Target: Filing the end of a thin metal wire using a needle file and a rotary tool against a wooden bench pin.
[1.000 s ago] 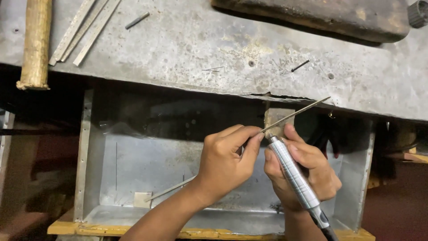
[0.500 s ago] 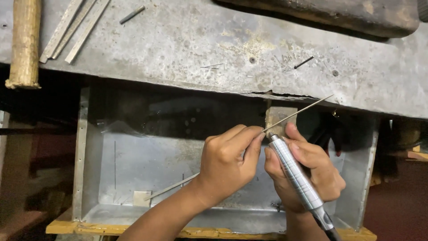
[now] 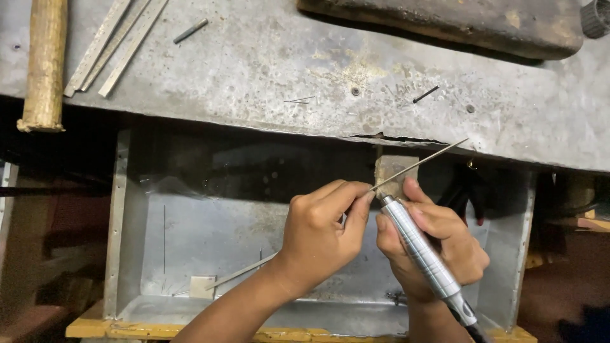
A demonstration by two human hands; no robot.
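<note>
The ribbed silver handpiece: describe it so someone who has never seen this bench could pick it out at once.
Start at the worn grey bench top, then drop to the open metal tray beneath its front edge. Over the tray's right side, the right hand grips the handpiece, its tip up by a small wooden peg. Unlike the thin rod pinched by the left hand, it is thick, ribbed and trails a dark cable.

Even, fairly bright light falls from above on the grey metal worktop (image 3: pixel 267 70), which shows a dull sheen but no hard glare. Under its front edge a deep shadow darkens the upper part of the metal tray (image 3: pixel 190 235). The far left and right margins sink into dim reddish gloom. Focus is sharp at centre, with no evident motion blur.
</note>
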